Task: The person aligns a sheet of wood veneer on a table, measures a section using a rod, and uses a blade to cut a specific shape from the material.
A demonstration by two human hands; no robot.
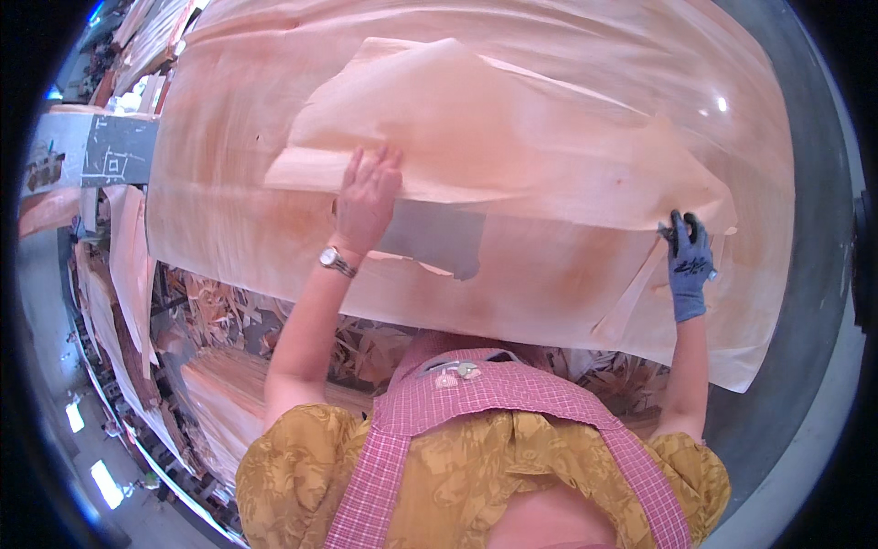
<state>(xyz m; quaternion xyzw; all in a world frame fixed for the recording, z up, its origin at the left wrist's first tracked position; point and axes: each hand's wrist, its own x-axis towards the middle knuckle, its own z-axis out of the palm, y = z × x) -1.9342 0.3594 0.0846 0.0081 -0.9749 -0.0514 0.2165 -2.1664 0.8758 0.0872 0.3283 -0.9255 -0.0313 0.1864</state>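
Note:
A loose, uneven piece of thin wood veneer (512, 137) lies over a large veneer sheet (540, 302) of the same pale pinkish-tan colour. Along the piece's near left edge, my left hand (369, 197), bare with a wristwatch, rests with its fingers stretched out on the wood; they are slightly blurred. My right hand (690, 261), in a blue-grey glove with dark fingertips, is at the piece's near right corner, fingers bent and closed on its edge. Between the hands, a grey patch (434, 236) shows through a torn-edged gap in the large sheet. A narrow split (631, 291) runs beside my right hand.
Torn veneer scraps (219, 311) are heaped below the near edge of the sheet. Stacked veneer (219, 384) lies at the lower left. A grey board with chalk-like marks (119, 151) stands at the left. Grey surface (805, 274) borders the sheet on the right.

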